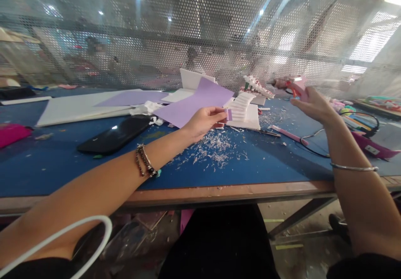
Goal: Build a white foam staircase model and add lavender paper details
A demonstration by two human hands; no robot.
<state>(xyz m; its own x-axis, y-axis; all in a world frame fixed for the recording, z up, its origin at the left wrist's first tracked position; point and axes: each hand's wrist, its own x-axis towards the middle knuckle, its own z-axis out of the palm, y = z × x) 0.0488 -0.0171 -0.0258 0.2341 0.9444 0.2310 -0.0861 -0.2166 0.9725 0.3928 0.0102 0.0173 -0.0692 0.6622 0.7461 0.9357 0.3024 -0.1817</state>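
Observation:
My left hand (pixel 203 121) pinches a small purple strip (pixel 229 115) over the blue table (pixel 238 166), just in front of a large purple sheet (pixel 194 103) and a white foam staircase model (pixel 243 110). My right hand (pixel 308 102) is raised at the right and grips a glue gun (pixel 286 83) that points left; its fingers are blurred by motion. White shavings (pixel 216 149) lie on the table below the left hand.
A black phone (pixel 114 135) lies at the left of the shavings. White foam boards (pixel 84 105) are at the far left, a pink object (pixel 11 133) at the left edge. A pink pen (pixel 290 135), cables (pixel 360 120) and coloured items sit at right. A perforated metal screen (pixel 188 32) backs the table.

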